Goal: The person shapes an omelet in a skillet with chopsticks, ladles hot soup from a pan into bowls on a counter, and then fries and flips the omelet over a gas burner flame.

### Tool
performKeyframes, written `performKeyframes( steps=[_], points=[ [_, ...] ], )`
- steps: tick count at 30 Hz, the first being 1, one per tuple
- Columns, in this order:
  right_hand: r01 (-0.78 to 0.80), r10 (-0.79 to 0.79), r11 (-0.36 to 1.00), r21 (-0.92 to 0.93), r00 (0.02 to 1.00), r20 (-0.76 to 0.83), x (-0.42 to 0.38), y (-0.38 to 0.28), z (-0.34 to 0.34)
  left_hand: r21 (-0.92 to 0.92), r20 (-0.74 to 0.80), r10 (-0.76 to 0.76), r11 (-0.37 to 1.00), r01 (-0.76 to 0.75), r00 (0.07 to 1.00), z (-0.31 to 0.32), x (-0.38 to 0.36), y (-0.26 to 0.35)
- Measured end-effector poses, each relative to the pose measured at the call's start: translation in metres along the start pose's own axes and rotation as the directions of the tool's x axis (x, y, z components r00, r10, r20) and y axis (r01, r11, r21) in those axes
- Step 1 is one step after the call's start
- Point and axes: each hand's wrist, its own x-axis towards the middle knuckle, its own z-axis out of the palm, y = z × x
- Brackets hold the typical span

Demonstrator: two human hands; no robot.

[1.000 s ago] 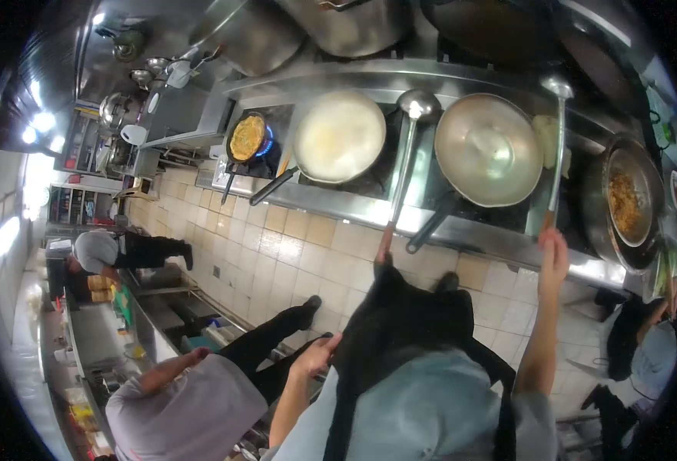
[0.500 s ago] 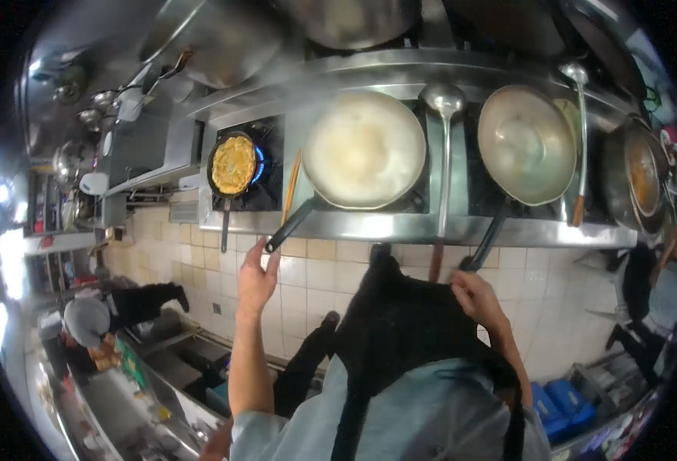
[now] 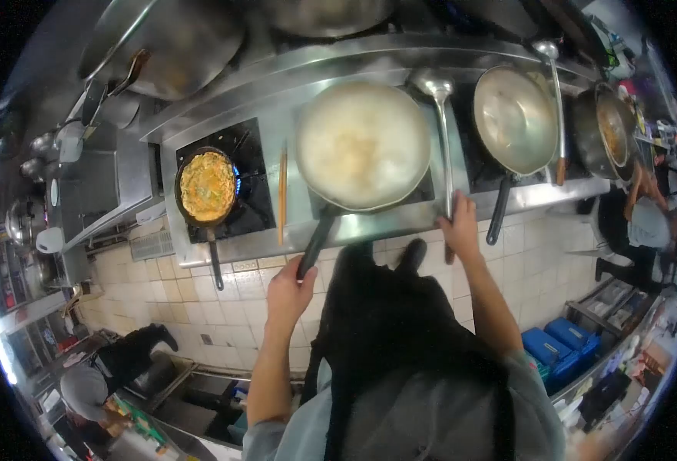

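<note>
A wide pan (image 3: pixel 363 104) full of cloudy, steaming liquid sits on the middle of the stove, its black handle (image 3: pixel 320 244) pointing towards me. The end of that handle is in the grasp of my left hand (image 3: pixel 289 293). A long-handled ladle (image 3: pixel 433 82) lies to the right of this pan with its bowl at the back. My right hand (image 3: pixel 463 232) has its fingers closed on the ladle's lower handle. At left, a small black frying pan (image 3: pixel 217 257) holds a round, golden omelette (image 3: pixel 206 186) over a blue flame.
Chopsticks (image 3: pixel 282 194) lie between the two left pans. Another wide pan (image 3: pixel 513 123), a second ladle (image 3: pixel 559 115) and a dark wok (image 3: pixel 589 142) stand at right. Co-workers are at the far left (image 3: pixel 85 392) and far right (image 3: pixel 648 223). Blue bins (image 3: pixel 551 349) stand behind at right.
My right hand has left the right pan's handle area and taken hold of the ladle's handle. My left hand has closed on the middle pan's handle. The view has shifted.
</note>
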Motion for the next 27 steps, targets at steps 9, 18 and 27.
performKeyframes(
  steps=[9, 18, 27],
  points=[
    [-0.26, 0.275, 0.926, 0.275, 0.961, -0.019, -0.011, -0.001, -0.007, 0.123, -0.058, 0.185, 0.977, -0.177, 0.981, 0.008, 0.0, -0.018],
    [-0.509, 0.315, 0.599, 0.618, 0.86, 0.402, -0.061, -0.138, -0.126, 0.065, -0.032, 0.192, 0.98, -0.189, 0.981, 0.005, -0.003, -0.02],
    [-0.367, 0.226, 0.876, 0.314, 0.886, 0.405, -0.057, -0.143, -0.107, 0.014, -0.164, 0.234, 0.972, -0.235, 0.958, 0.005, -0.004, -0.03]
  ],
)
